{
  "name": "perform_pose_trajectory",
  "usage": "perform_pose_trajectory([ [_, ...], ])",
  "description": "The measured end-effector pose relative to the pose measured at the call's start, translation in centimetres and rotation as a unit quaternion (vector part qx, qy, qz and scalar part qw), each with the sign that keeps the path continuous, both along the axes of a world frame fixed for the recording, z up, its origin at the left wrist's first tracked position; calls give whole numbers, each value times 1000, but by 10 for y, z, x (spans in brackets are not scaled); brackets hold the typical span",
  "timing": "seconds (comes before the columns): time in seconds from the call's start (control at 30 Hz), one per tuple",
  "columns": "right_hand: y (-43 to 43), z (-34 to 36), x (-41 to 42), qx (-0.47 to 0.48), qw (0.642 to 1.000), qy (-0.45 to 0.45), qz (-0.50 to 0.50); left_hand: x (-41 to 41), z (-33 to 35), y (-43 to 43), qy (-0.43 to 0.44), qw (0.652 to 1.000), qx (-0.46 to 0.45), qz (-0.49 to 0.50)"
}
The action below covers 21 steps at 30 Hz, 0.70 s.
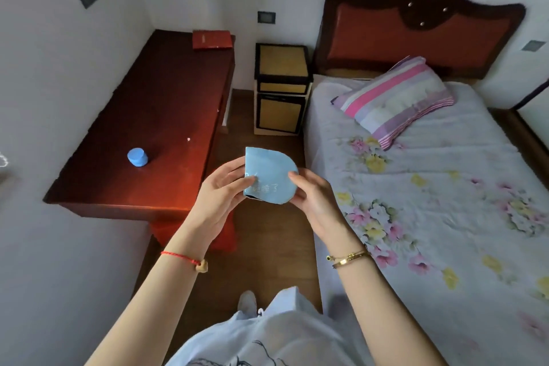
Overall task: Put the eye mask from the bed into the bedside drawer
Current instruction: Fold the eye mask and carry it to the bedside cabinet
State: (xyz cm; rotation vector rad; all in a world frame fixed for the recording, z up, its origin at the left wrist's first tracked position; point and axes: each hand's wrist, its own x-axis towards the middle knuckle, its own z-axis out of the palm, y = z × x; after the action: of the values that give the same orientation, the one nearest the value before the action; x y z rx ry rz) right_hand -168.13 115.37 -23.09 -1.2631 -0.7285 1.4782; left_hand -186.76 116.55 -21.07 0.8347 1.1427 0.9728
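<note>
1. The light blue fabric eye mask (269, 177), folded into a half-round shape with white printed characters on its face, is held in the air between both hands, above the brown wooden floor (267, 261) in the gap between desk and bed.
2. The left hand (221, 192) pinches the mask's straight left edge, thumb on the front, the other fingers behind it.
3. The right hand (315, 199) grips the mask's rounded right edge, fingers curled round it and thumb on top.
4. A red string bracelet (181, 258) circles the left wrist; gold bangles (350, 257) circle the right.
5. The small bedside cabinet with yellow panels and black frame (280, 88) stands against the far wall, between the desk and the bed's head corner; its front panels sit flush and closed.
6. The bed with a white floral sheet (430, 187) fills the right side, a pink and purple striped pillow (393, 101) near its red padded headboard (416, 33).
7. On the dark red wooden desk (148, 116) at left, a small blue round jar (137, 157) stands near the front edge, and a red book (211, 39) lies at the far right corner.
</note>
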Motion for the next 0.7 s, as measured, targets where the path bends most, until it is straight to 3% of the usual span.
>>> perform_pose_trajectory([
  [0.33,135,-7,19,-20,998,16,-56,20,-18,155,-13,998,-14,-58],
  [0.7,354,-32,102,-27,999,-14,-28,104,-33,361,-20,999,-43,-13],
])
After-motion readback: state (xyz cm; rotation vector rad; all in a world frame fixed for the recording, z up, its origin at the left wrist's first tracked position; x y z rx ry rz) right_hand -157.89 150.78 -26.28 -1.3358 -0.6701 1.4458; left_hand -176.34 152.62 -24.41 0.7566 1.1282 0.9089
